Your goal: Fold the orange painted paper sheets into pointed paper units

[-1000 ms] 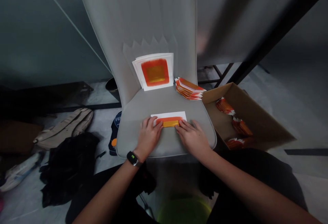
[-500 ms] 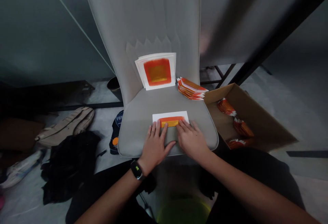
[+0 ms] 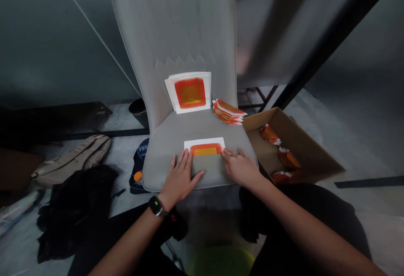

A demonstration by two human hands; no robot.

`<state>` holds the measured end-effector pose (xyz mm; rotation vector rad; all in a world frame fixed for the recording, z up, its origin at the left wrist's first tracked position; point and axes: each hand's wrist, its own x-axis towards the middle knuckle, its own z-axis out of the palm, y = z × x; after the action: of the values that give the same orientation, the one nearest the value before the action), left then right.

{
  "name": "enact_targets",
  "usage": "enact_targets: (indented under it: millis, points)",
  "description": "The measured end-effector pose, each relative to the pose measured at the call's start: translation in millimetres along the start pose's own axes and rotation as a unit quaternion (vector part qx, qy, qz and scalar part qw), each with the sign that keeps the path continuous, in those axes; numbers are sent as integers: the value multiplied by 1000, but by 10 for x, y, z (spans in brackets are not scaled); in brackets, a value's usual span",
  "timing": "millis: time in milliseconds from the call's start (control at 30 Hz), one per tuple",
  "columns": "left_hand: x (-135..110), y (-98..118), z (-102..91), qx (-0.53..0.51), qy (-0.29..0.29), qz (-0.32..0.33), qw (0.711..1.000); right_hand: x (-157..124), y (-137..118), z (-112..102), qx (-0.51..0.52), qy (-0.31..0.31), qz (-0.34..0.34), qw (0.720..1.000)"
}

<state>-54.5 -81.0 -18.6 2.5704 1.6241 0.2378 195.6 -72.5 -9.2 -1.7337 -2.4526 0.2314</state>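
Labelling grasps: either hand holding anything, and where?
Nothing gripped. Left hand and right hand lie flat on the seat, fingertips touching near corners of the folded sheet.

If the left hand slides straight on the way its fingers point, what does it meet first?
The folded orange-and-white sheet on the chair seat; the left hand's fingers look to be at its near left corner, though contact is unclear.

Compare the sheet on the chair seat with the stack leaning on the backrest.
The seat sheet lies flat, showing only a band of orange and yellow; the leaning stack stands nearly upright, showing a full orange square. The seat sheet is single; the leaning stack holds several. The left hand and right hand rest at the seat sheet's lower corners; nothing touches the leaning stack. Both are white with orange around yellow.
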Motion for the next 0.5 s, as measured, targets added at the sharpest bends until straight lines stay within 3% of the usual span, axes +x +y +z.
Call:
enact_targets:
  millis: [133,300,367,500]
  points:
    - [-39,-113,-46,9,49,-9,999,42,-42,-59,-30,26,-6,999]
    - [199,-282,-99,-9,117,-38,992,314,-21,-150,-20,21,42,999]
    - [342,-362,-120,-37,109,-46,992,440,50,-165,7,8,59,998]
    - [616,-522,-182,-102,28,-13,994,664,222,-153,96,-51,69,992]
